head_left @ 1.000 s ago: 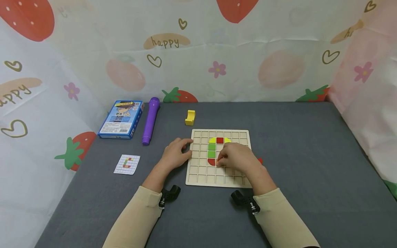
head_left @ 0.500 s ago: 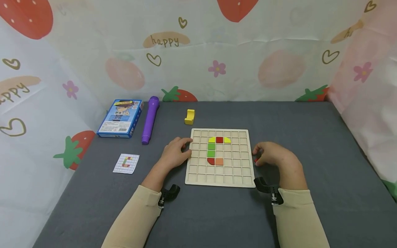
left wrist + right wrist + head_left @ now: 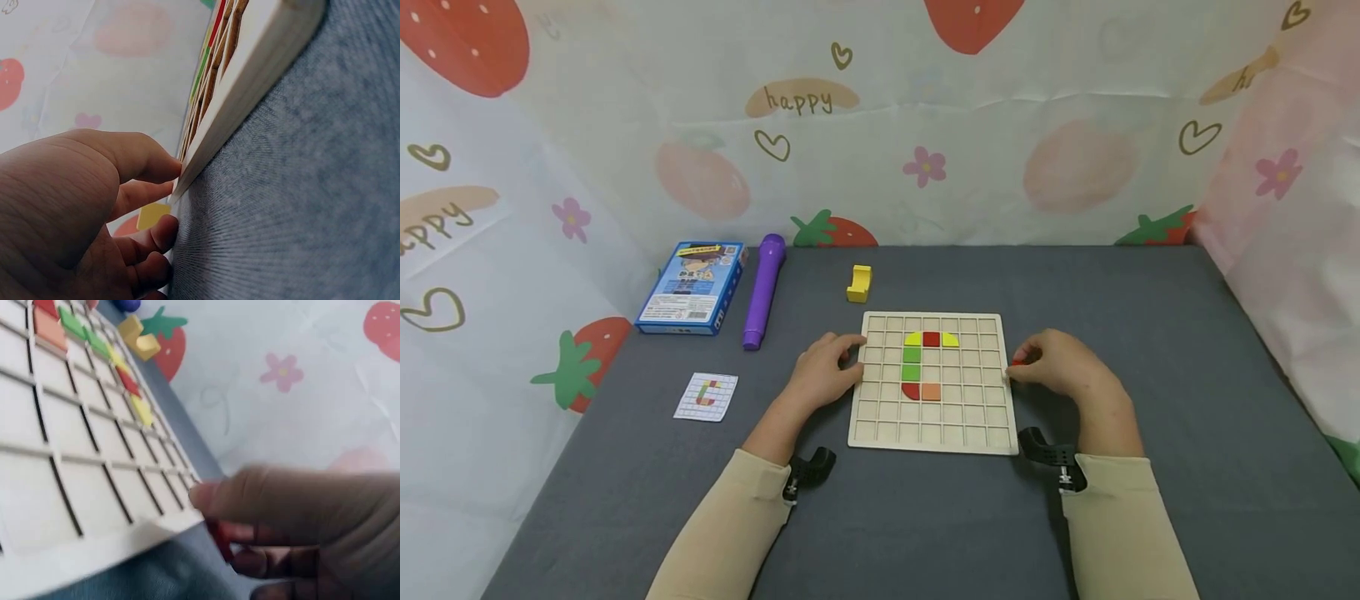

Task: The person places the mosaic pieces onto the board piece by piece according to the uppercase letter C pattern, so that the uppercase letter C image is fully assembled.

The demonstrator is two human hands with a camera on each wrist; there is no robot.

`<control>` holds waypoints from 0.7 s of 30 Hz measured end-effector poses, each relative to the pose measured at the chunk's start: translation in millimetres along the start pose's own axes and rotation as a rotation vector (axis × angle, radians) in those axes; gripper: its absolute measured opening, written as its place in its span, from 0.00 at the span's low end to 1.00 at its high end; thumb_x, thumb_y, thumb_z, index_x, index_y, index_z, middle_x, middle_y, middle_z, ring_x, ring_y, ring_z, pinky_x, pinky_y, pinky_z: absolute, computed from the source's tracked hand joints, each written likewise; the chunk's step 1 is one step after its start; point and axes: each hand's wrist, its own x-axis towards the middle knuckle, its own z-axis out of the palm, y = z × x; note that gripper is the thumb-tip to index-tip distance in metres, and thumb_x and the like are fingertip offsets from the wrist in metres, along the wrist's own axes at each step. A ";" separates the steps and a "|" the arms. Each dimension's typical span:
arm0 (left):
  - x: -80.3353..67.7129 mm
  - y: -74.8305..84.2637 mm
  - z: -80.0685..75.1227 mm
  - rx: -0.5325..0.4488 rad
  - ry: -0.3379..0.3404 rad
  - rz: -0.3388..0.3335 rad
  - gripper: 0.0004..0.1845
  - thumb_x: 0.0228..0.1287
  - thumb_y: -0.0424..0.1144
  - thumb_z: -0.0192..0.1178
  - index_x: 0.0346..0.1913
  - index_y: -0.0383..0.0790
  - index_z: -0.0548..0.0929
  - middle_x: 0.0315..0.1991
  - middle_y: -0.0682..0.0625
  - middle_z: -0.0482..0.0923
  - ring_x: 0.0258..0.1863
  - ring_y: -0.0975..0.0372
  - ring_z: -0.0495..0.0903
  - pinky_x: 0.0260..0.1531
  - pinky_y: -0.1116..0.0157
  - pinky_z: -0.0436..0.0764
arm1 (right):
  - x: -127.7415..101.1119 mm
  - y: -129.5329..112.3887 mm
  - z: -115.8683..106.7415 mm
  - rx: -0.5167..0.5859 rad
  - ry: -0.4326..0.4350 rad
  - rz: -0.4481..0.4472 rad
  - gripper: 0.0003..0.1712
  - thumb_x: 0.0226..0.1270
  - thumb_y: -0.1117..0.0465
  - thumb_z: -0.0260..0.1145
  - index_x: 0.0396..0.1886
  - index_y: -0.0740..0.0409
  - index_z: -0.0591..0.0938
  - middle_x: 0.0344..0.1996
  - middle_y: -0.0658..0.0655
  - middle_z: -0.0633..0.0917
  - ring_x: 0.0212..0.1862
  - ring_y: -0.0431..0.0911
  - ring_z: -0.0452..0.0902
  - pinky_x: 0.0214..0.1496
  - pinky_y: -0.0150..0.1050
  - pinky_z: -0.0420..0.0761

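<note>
A square wooden grid board point(image 3: 970, 423) lies on the dark tabletop. Set in its cells are two yellow curved tiles, a red tile point(image 3: 931, 339), two green tiles point(image 3: 912, 363), a red curved tile point(image 3: 911, 391) and an orange tile point(image 3: 931, 392). My left hand point(image 3: 823, 369) touches the board's left edge with thumb and finger; in the left wrist view its other fingers are loosely bent. Just beyond the right edge, my right hand point(image 3: 1067, 367) pinches a small red piece point(image 3: 219, 539) between thumb and fingers, which partly hide its shape.
A small card point(image 3: 706, 397) printed with a coloured grid pattern lies to the left. Behind it are a blue box point(image 3: 691, 288) and a purple microphone-shaped stick point(image 3: 764, 292). A yellow notched block point(image 3: 859, 284) sits behind the board. Patterned cloth point(image 3: 985, 150) hangs around the table.
My right hand has moved from the board to beyond its right edge, uncovering the orange tile, and has picked up the red piece there. The left hand stays at the left edge.
</note>
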 end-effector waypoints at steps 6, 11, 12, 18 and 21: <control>-0.4 0.6 1.2 0.002 0.000 -0.007 0.26 0.69 0.43 0.59 0.69 0.47 0.79 0.42 0.47 0.73 0.38 0.54 0.70 0.40 0.55 0.67 | -0.8 -26.3 8.3 0.081 -0.072 -0.122 0.11 0.68 0.56 0.70 0.41 0.60 0.87 0.36 0.55 0.84 0.37 0.48 0.75 0.40 0.45 0.75; -0.8 -1.0 1.2 0.006 0.006 -0.008 0.26 0.68 0.43 0.59 0.69 0.46 0.79 0.41 0.47 0.73 0.38 0.54 0.70 0.40 0.55 0.67 | 4.4 -47.0 28.0 0.084 -0.183 -0.174 0.06 0.64 0.58 0.71 0.36 0.57 0.87 0.31 0.50 0.83 0.33 0.45 0.73 0.38 0.41 0.74; -0.9 -1.3 1.3 0.006 0.006 -0.007 0.26 0.68 0.43 0.59 0.69 0.46 0.79 0.41 0.47 0.73 0.38 0.54 0.70 0.41 0.55 0.67 | 5.1 -49.7 31.9 0.081 -0.199 -0.185 0.06 0.64 0.59 0.71 0.35 0.56 0.87 0.31 0.50 0.83 0.33 0.44 0.74 0.39 0.40 0.75; -0.8 -1.0 1.3 0.002 0.001 -0.011 0.26 0.69 0.43 0.59 0.69 0.47 0.79 0.42 0.47 0.73 0.39 0.54 0.70 0.41 0.54 0.67 | 7.8 -58.6 46.3 -0.009 -0.190 -0.197 0.04 0.62 0.59 0.74 0.33 0.53 0.86 0.29 0.48 0.83 0.33 0.43 0.74 0.40 0.41 0.75; -0.2 -0.9 1.5 0.002 0.000 -0.013 0.26 0.69 0.43 0.58 0.69 0.47 0.79 0.42 0.47 0.73 0.39 0.53 0.70 0.42 0.54 0.67 | 8.4 -61.3 48.6 -0.089 -0.140 -0.194 0.03 0.61 0.58 0.75 0.31 0.50 0.88 0.28 0.46 0.83 0.32 0.43 0.74 0.40 0.42 0.75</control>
